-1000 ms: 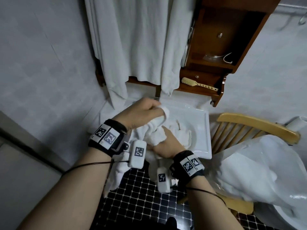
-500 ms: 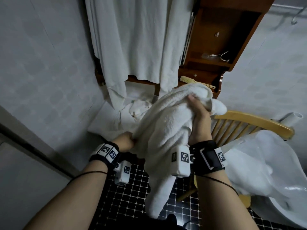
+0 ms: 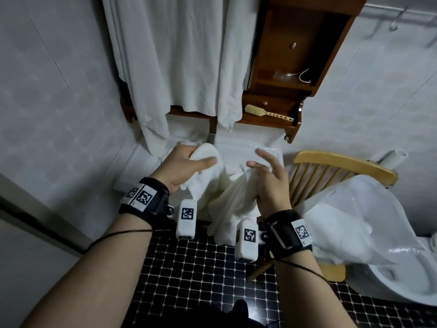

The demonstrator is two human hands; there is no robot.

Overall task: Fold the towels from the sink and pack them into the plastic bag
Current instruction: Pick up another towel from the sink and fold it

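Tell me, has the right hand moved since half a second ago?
Yes. The right hand has dropped from beside the wooden shelf to over the sink, fingers now spread against the towel.

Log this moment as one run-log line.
phase: unfolding towel over sink | left hand: gripping towel end | right hand: fingers spread, towel across palm | plastic bag: on chair, right

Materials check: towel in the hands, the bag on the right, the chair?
Towel: looks like white terry cotton, matte with a nubby pile, draping in soft folds. Plastic bag: thin translucent film, glossy highlights and sharp creases. Chair: seems light varnished wood, judging by its smooth sheen and turned spindles.
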